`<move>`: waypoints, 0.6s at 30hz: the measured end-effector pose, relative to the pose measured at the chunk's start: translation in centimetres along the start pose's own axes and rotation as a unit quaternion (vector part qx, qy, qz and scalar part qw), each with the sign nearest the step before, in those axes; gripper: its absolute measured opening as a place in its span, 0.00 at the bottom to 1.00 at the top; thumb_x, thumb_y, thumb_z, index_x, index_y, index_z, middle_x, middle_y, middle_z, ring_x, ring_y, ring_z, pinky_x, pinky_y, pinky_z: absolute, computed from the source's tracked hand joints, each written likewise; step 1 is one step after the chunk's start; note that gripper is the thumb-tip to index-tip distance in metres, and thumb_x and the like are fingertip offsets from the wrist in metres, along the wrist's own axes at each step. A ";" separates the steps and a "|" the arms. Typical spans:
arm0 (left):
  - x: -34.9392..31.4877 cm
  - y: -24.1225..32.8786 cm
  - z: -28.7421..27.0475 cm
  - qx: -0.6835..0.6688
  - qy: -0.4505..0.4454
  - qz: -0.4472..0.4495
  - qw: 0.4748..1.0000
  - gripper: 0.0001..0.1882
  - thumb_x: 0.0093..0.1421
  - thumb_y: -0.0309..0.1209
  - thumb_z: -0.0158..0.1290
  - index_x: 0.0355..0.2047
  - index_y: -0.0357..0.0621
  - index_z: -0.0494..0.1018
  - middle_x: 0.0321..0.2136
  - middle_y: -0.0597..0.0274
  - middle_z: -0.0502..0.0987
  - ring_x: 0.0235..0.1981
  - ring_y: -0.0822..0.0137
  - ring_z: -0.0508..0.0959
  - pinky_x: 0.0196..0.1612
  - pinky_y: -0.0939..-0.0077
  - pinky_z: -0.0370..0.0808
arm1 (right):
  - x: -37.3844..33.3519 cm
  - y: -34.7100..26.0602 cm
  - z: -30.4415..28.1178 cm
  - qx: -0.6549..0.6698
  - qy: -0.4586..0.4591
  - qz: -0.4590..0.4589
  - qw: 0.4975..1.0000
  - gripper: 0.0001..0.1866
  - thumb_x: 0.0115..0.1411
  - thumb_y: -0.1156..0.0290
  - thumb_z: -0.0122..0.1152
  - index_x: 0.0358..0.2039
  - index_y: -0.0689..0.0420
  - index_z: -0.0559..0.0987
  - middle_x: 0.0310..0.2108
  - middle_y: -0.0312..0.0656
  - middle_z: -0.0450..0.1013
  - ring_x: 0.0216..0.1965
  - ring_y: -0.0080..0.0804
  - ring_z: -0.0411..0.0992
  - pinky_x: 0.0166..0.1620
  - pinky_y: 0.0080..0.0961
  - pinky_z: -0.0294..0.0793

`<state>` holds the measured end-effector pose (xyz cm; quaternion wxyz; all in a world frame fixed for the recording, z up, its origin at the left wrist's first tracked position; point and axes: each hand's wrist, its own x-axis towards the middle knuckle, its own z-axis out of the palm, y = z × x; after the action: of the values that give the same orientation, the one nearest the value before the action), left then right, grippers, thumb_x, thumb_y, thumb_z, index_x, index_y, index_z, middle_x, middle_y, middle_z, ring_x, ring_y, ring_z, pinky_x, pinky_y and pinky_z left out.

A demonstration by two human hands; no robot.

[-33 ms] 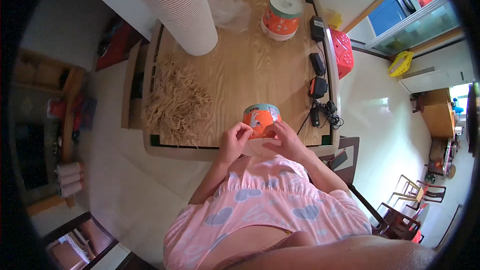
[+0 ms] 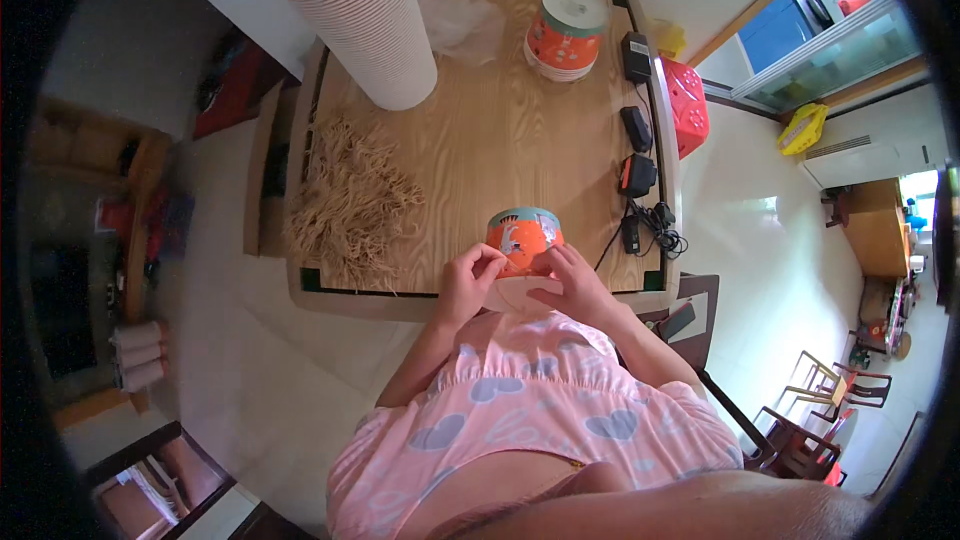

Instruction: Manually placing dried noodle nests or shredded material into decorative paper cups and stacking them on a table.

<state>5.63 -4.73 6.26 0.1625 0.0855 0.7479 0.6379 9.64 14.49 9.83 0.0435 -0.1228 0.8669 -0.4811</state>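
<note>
An orange paper tub (image 2: 527, 242) with a blue-green band and white pictures lies between my hands at the table's near edge. Its wider, pale end faces me. At its left side, the thumb and fingertips of my left hand (image 2: 467, 282) are pinched together; what they hold is too small to make out. My right hand (image 2: 575, 285) has bent fingers on the tub's right side, the thumb over the pale end. To the left lies a loose heap of tan paper cords (image 2: 352, 205).
A tall stack of white-rimmed tubs (image 2: 375, 35) rises at the back left, beside clear plastic wrap (image 2: 465, 22). A short upside-down stack (image 2: 565, 32) stands at the back right. Black adapters (image 2: 637, 176) and a coiled cable (image 2: 662, 230) line the right edge. A red stool (image 2: 684, 108) stands beyond.
</note>
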 end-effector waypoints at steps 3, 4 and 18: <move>0.4 0.7 0.0 0.007 -0.009 -0.010 1.000 0.03 0.54 0.24 0.52 0.27 0.36 0.71 0.21 0.64 0.75 0.24 0.77 0.74 0.29 0.82 0.71 | -0.9 0.9 0.6 -0.066 0.003 -0.031 0.997 0.16 0.44 0.75 0.59 0.35 0.60 0.69 0.33 0.47 0.66 0.38 0.48 0.65 0.40 0.36 0.67; 0.6 1.2 0.2 0.021 -0.018 -0.014 1.000 0.03 0.54 0.23 0.51 0.27 0.35 0.70 0.21 0.63 0.75 0.25 0.76 0.74 0.30 0.82 0.71 | -0.9 0.8 0.6 -0.068 0.015 -0.043 0.997 0.15 0.44 0.76 0.58 0.35 0.60 0.69 0.33 0.46 0.67 0.37 0.47 0.65 0.40 0.36 0.68; 4.4 -0.4 -0.4 -0.002 -0.229 -0.057 0.972 0.08 0.52 0.24 0.55 0.34 0.36 0.75 0.28 0.63 0.77 0.31 0.75 0.74 0.37 0.80 0.72 | -0.9 0.8 0.1 -0.053 0.013 -0.067 0.996 0.12 0.45 0.78 0.57 0.33 0.59 0.71 0.33 0.44 0.67 0.37 0.43 0.67 0.39 0.34 0.69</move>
<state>1.44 -3.76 5.30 0.3652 0.1862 0.6930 0.5930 10.37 15.08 9.03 -0.0068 -0.1763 0.8816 -0.4378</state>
